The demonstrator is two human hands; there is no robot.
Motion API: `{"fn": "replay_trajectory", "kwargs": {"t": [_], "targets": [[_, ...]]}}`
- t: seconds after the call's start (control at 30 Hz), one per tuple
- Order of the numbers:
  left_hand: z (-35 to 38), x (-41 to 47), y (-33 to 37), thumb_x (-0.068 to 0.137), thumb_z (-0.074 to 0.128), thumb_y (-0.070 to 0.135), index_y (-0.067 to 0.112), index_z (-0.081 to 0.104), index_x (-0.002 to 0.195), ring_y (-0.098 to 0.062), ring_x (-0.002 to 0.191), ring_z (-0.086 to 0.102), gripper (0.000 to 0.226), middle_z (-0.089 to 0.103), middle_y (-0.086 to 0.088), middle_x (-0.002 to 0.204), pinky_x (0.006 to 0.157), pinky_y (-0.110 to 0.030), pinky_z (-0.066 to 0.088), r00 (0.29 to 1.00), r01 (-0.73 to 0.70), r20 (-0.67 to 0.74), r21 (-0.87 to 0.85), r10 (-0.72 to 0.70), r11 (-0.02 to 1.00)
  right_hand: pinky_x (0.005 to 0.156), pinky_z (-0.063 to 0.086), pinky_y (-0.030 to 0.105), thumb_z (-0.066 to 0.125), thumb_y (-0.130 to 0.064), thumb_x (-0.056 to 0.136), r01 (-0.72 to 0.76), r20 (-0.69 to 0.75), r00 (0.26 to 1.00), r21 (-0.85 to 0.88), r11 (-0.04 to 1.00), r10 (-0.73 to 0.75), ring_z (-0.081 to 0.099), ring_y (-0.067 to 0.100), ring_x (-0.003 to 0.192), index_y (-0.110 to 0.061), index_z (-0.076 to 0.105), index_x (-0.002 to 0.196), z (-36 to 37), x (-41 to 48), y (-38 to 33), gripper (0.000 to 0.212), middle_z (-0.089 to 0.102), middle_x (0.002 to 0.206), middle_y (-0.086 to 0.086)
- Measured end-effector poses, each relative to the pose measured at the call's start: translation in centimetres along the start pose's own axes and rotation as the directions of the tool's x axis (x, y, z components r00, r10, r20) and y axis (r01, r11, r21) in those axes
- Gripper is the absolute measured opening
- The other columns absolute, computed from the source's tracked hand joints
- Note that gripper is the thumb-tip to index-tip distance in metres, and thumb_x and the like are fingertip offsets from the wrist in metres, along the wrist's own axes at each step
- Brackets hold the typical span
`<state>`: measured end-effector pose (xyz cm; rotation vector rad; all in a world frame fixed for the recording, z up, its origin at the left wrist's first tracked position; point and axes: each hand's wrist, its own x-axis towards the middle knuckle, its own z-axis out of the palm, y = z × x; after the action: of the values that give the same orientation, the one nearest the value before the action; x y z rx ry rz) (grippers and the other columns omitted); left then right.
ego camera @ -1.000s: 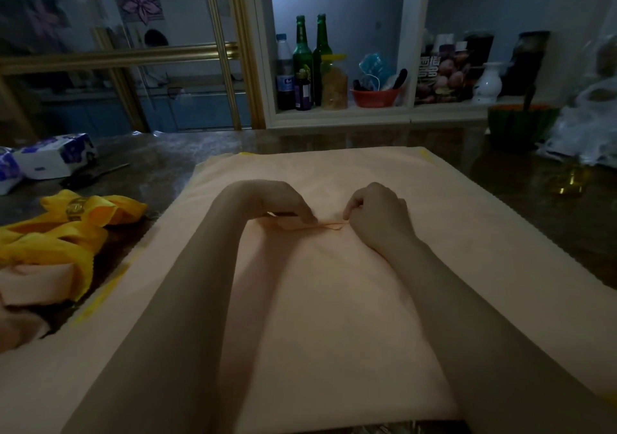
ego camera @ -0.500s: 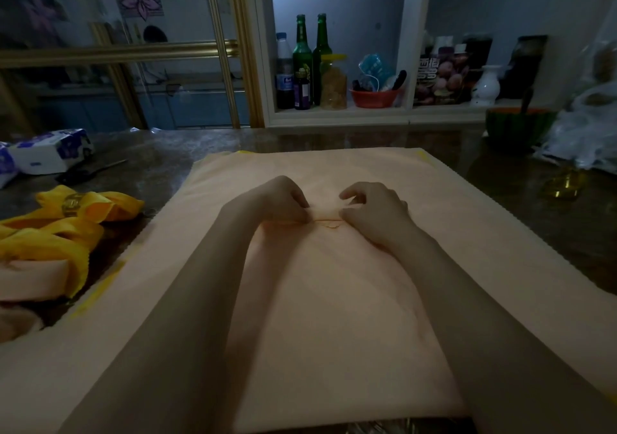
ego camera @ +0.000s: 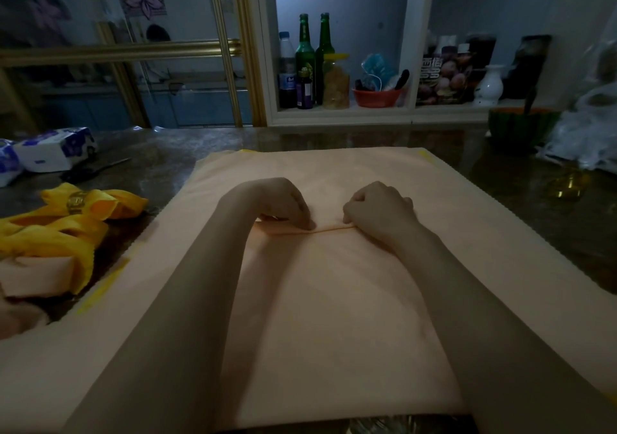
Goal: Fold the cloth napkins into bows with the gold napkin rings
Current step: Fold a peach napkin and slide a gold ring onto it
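The raised pleat in the peach napkin [ego camera: 334, 316] is now pressed into a flat crease. The curled fingers of the left hand [ego camera: 283, 204] and right hand [ego camera: 380, 209] seemingly pinch it, so the first fold looks set.

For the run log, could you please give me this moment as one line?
step: creasing fold | left hand: pinches peach napkin edge | right hand: pinches same edge | finished: yellow bow in gold ring, far left

Left hand [ego camera: 283, 203], right hand [ego camera: 379, 209] outstretched, fingers [ego camera: 307, 222] curled (pinching)
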<state>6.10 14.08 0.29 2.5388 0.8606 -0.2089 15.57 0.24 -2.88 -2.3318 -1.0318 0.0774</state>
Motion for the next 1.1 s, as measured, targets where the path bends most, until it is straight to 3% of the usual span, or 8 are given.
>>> {"fn": "replay_trajectory", "kwargs": {"t": [0.17, 0.33, 0.47, 0.63, 0.77, 0.93, 1.1], "targets": [[-0.2, -0.1, 0.0, 0.081, 0.070, 0.029, 0.026, 0.063, 0.113, -0.021, 0.108, 0.052, 0.032, 0.054, -0.001, 0.116, 0.093, -0.032, 0.045, 0.999, -0.006, 0.041, 0.018, 0.005, 1.000, 0.089, 0.035, 0.036, 0.059, -0.021, 0.084, -0.043, 0.065, 0.997, 0.036, 0.998, 0.041, 0.054, 0.022, 0.089, -0.008, 0.069, 0.097, -1.0, 0.2, -0.3, 0.021, 0.066, 0.098, 0.008], [0.4, -0.1, 0.6, 0.082, 0.068, 0.026, 0.020, 0.065, 0.114, -0.021, 0.102, 0.056, 0.033, 0.059, -0.002, 0.114, 0.089, -0.032, 0.048, 0.998, -0.005, -0.060, 0.059, 0.009, 0.998, 0.104, 0.034, 0.045, 0.064, -0.016, 0.082, -0.001, 0.091, 0.996, 0.065, 0.998, -0.005, 0.052, 0.019, 0.104, -0.022, 0.062, 0.099, -1.2, -0.4, 0.3, 0.018, 0.057, 0.101, -0.003], [1.9, -0.7, 0.4, 0.086, 0.061, 0.018, 0.015, 0.067, 0.103, -0.018, 0.096, 0.055, 0.018, 0.059, -0.002, 0.106, 0.083, -0.027, 0.046, 0.972, -0.080, -0.221, 0.023, 0.083, 0.997, 0.098, 0.030, 0.040, 0.060, -0.019, 0.086, 0.025, 0.050, 0.998, 0.055, 0.998, -0.028, 0.052, 0.015, 0.100, -0.024, 0.065, 0.093, -0.8, -0.8, 0.2, 0.010, 0.061, 0.097, -0.007], [2.5, -3.1, -1.6, 0.085, 0.063, 0.016, 0.018, 0.063, 0.092, -0.018, 0.096, 0.056, 0.008, 0.061, -0.001, 0.103, 0.087, -0.032, 0.048, 0.900, -0.127, -0.417, 0.026, 0.126, 0.992, 0.089, 0.030, 0.035, 0.058, -0.015, 0.084, 0.056, 0.018, 0.998, 0.067, 0.996, -0.058, 0.050, 0.015, 0.089, -0.023, 0.060, 0.088, -0.8, -1.7, -0.3, 0.009, 0.055, 0.086, -0.007], [3.6, -3.9, -2.9, 0.082, 0.060, 0.013, 0.023, 0.066, 0.089, -0.017, 0.091, 0.058, 0.014, 0.063, 0.000, 0.097, 0.082, -0.029, 0.048, 0.894, -0.143, -0.427, 0.017, 0.136, 0.990, 0.085, 0.030, 0.035, 0.054, -0.017, 0.086, 0.059, 0.030, 0.998, -0.035, 0.998, -0.058, 0.050, 0.016, 0.093, -0.025, 0.063, 0.085, -0.6, -2.0, 0.0, 0.012, 0.057, 0.091, -0.006], [3.8, -4.6, -2.7, 0.091, 0.056, 0.035, 0.019, 0.069, 0.101, -0.020, 0.102, 0.052, 0.023, 0.056, -0.001, 0.103, 0.087, -0.032, 0.042, 0.894, -0.106, -0.434, 0.047, 0.116, 0.993, 0.079, 0.029, 0.034, 0.051, -0.029, 0.090, -0.011, -0.008, 1.000, -0.036, 0.999, 0.011, 0.052, 0.019, 0.088, -0.015, 0.072, 0.091, -0.5, -2.5, 0.2, 0.025, 0.067, 0.092, 0.001], [4.3, -4.4, -3.0, 0.086, 0.063, 0.025, 0.025, 0.063, 0.081, -0.023, 0.102, 0.055, 0.005, 0.058, -0.004, 0.105, 0.090, -0.035, 0.044, 0.890, -0.132, -0.449, -0.089, 0.078, 0.987, 0.091, 0.036, 0.036, 0.052, -0.029, 0.092, -0.028, 0.010, 1.000, -0.031, 0.999, 0.029, 0.054, 0.018, 0.098, -0.023, 0.073, 0.094, -0.5, -2.8, 0.4, 0.021, 0.068, 0.102, -0.004]]}}
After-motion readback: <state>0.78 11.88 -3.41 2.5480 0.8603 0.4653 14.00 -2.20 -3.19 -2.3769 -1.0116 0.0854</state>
